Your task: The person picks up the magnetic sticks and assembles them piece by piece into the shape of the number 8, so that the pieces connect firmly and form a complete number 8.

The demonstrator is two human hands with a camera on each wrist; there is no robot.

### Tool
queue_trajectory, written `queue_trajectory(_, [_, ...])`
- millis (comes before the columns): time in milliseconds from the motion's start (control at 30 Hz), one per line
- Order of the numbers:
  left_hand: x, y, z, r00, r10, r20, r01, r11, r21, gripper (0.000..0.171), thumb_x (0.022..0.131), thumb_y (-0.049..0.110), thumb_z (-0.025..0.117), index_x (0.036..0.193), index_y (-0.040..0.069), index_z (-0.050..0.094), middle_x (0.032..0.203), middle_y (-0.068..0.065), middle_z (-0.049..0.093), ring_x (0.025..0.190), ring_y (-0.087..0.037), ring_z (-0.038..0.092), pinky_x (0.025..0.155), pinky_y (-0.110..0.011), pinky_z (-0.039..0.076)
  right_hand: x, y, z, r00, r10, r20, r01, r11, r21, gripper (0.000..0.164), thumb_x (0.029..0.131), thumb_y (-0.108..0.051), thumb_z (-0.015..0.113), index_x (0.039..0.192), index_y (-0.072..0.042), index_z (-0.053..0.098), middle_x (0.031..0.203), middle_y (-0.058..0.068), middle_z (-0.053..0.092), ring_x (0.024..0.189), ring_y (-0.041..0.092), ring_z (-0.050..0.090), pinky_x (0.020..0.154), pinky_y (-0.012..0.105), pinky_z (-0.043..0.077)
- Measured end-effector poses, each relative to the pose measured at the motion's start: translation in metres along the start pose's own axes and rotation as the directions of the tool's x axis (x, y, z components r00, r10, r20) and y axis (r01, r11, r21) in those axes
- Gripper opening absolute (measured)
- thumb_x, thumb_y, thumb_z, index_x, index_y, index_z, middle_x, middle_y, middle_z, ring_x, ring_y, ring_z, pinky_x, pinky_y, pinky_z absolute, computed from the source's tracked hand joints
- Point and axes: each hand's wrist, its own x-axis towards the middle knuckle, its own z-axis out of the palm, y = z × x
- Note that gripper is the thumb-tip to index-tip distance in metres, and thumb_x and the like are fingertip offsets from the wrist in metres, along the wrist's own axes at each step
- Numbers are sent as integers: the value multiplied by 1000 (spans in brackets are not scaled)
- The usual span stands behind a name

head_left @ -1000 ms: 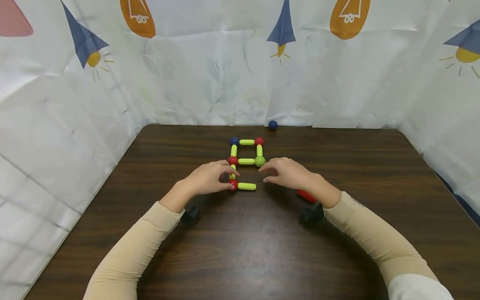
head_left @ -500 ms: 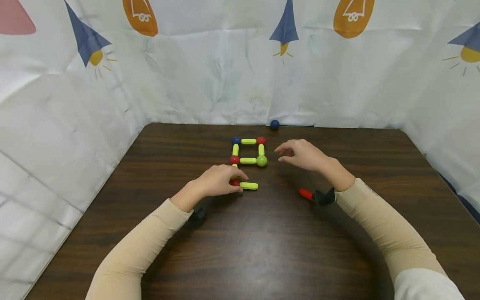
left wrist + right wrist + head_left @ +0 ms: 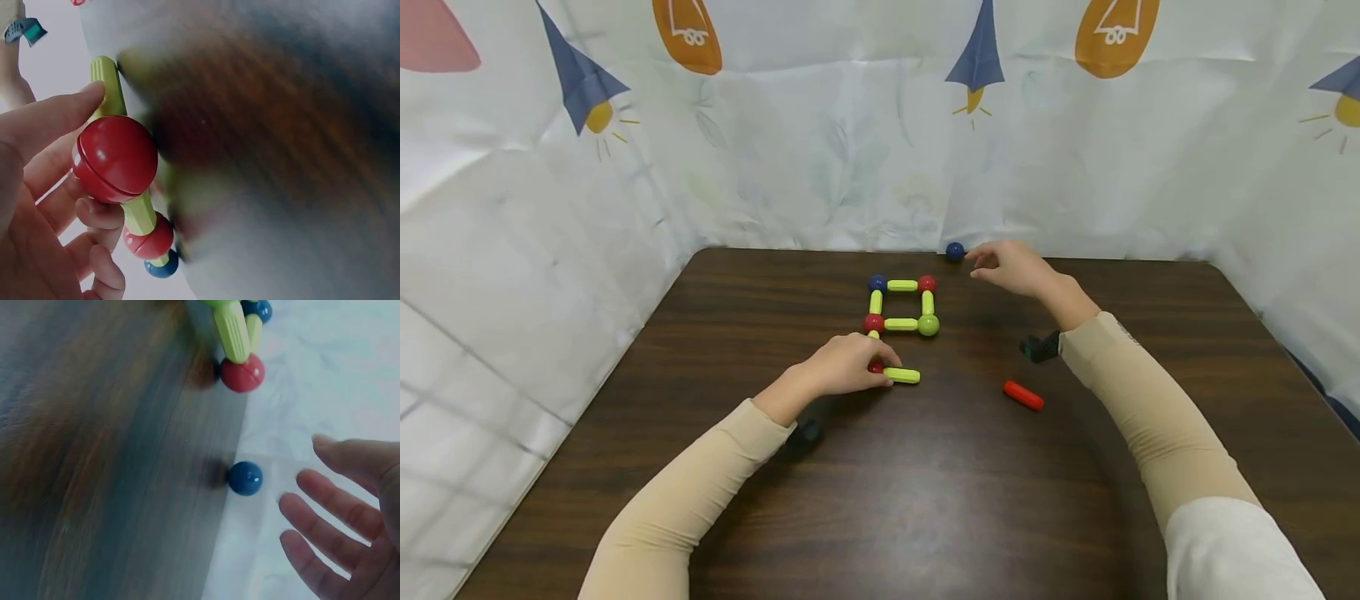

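On the dark table lies a figure of yellow-green building rods (image 3: 901, 324) joined by balls: a square, with a leg running down from its near-left red ball (image 3: 873, 323). At the leg's lower end my left hand (image 3: 850, 364) pinches the yellow-green rod (image 3: 107, 94) beside the lower red ball (image 3: 115, 159), thumb on the rod. The rod's free end points right. My right hand (image 3: 1013, 267) is at the table's far edge, fingers spread and holding nothing. Just left of its fingertips sits a loose blue ball (image 3: 245, 478), apart from them.
A loose red rod (image 3: 1023, 396) lies on the table (image 3: 925, 500) to the right of the figure. Behind the far edge hangs a white printed cloth (image 3: 820, 158), which also runs along both sides.
My right hand has moved from beside the green ball away to the far edge, by the loose blue ball, uncovering the red rod. My left hand has shifted slightly right along the lower rod.
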Motion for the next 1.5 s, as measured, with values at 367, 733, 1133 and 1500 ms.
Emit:
queue_trajectory(367, [1, -1, 1, 999, -34, 2, 35, 998, -55, 23, 91, 25, 81, 112, 17, 80, 94, 7, 68, 81, -13, 53, 70, -30, 44, 38, 21, 19, 983, 150, -105, -134, 980, 149, 40, 104, -13, 60, 142, -1, 57, 131, 25, 59, 119, 43, 56, 94, 55, 47])
queue_trajectory(733, [0, -2, 5, 1000, -25, 13, 26, 997, -71, 23, 91, 24, 81, 114, 17, 80, 102, 6, 71, 82, -12, 54, 73, -30, 44, 61, 30, 34, 959, 254, -128, -216, 943, 253, 43, 103, -12, 60, 144, 2, 54, 135, 28, 57, 122, 44, 55, 101, 53, 45])
queue_trajectory(1133, [1, -2, 4, 1000, -16, 14, 17, 997, -79, 22, 91, 23, 81, 113, 16, 80, 99, 7, 70, 82, -12, 54, 72, -29, 45, 81, 22, 47, 912, 379, -155, -366, 925, 106, 55, 101, -25, 67, 150, -7, 50, 143, 19, 57, 125, 38, 55, 96, 53, 46])
queue_trajectory(1500, [3, -5, 4, 1000, -21, 12, 22, 997, -72, 23, 92, 24, 80, 113, 17, 80, 102, 7, 71, 83, -11, 54, 73, -29, 45, 89, 22, 49, 903, 395, -170, -391, 918, 61, 50, 103, -28, 65, 146, -6, 54, 141, 19, 59, 123, 40, 56, 94, 52, 47])
